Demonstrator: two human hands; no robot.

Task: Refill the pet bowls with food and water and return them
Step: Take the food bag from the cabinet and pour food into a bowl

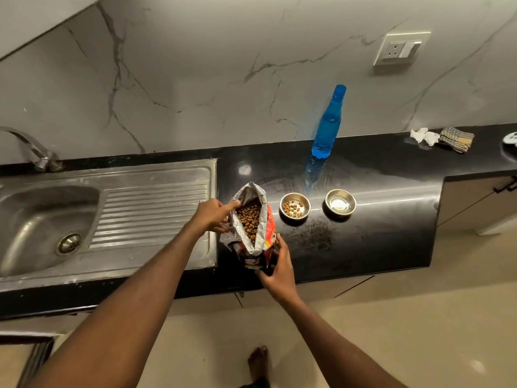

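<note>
An open red pet food bag point(261, 249) with a silver lining stands on the black counter point(377, 233), full of brown kibble. My left hand point(211, 217) pinches the bag's open top edge on its left side. My right hand point(278, 268) grips the bag low on its right side. Just right of the bag sits a small steel bowl point(295, 206) holding a little kibble. A second steel bowl point(340, 203) further right holds no kibble; whether it holds water I cannot tell. A blue water bottle point(327, 127) stands capped behind the bowls near the wall.
A steel sink point(47, 222) with drainboard and tap point(33, 149) lies to the left. At the back right of the counter lie crumpled tissue point(423, 135) and a checked cloth point(456, 139). A wall socket point(401, 49) sits above. My bare foot point(258, 365) is on the tiled floor.
</note>
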